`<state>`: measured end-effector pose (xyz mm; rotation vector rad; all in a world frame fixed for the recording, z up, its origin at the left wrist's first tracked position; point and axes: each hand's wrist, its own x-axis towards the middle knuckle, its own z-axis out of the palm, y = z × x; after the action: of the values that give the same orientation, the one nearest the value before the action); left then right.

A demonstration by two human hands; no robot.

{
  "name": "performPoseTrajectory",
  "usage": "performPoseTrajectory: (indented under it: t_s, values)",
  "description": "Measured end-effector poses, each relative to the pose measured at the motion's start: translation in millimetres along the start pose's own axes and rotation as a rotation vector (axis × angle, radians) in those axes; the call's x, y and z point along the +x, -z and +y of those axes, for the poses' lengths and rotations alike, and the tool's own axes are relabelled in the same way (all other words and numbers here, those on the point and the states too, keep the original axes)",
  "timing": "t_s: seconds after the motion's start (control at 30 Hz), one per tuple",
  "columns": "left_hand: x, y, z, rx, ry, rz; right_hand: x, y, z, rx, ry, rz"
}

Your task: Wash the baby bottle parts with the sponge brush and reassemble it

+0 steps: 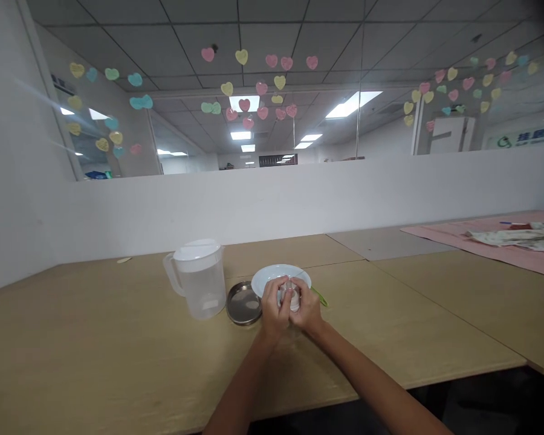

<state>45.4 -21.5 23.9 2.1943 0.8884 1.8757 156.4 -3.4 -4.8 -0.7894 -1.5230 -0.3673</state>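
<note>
My left hand [274, 305] and my right hand [308, 308] meet at the near rim of a white bowl [265, 277]. Between them both hands grip a pale, rounded lump [294, 300] that looks like dough; fingers cover much of it. My thumbs press against it from the near side. Just left of my left hand lies a shallow round metal pan [243, 304]. A green handle [320, 296] sticks out past the bowl's right side, its other end hidden or unclear.
Left of the pan stands a lidded clear plastic pitcher [204, 284] on the wooden table [118, 338]. At the far right, patterned fabric [521, 235] lies on a pink cloth [439, 232]. A white wall [254, 202] with glass above borders the table's back.
</note>
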Motion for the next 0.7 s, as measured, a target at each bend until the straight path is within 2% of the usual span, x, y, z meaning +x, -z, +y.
performPoseTrajectory:
  t_s: [0.1, 0.2, 0.27, 0.37, 0.5, 0.7]
  values:
    - [-9.8, 2.1, -7.8, 0.076, -0.052, -0.080, 2.0, 3.4, 2.1, 0.016, 0.023, -0.045]
    - [-15.6, 4.9, -14.0, 0.126, -0.035, -0.172, 5.6, 11.2, 6.6, 0.061, 0.022, -0.147]
    - [-16.2, 6.4, -17.1, 0.152, -0.032, -0.218, 7.1, 16.2, 9.9, 0.085, -0.014, -0.203]
    - [-15.0, 7.3, -20.7, 0.179, -0.043, -0.274, 7.2, 19.7, 12.5, 0.111, -0.090, -0.220]
    - [-14.4, 7.3, -23.0, 0.179, -0.095, -0.280, 6.9, 18.5, 10.7, 0.148, -0.161, -0.273]
    - [-15.8, 5.7, -20.0, 0.200, -0.142, -0.197, 9.4, 17.6, 7.3, 0.151, -0.233, -0.340]
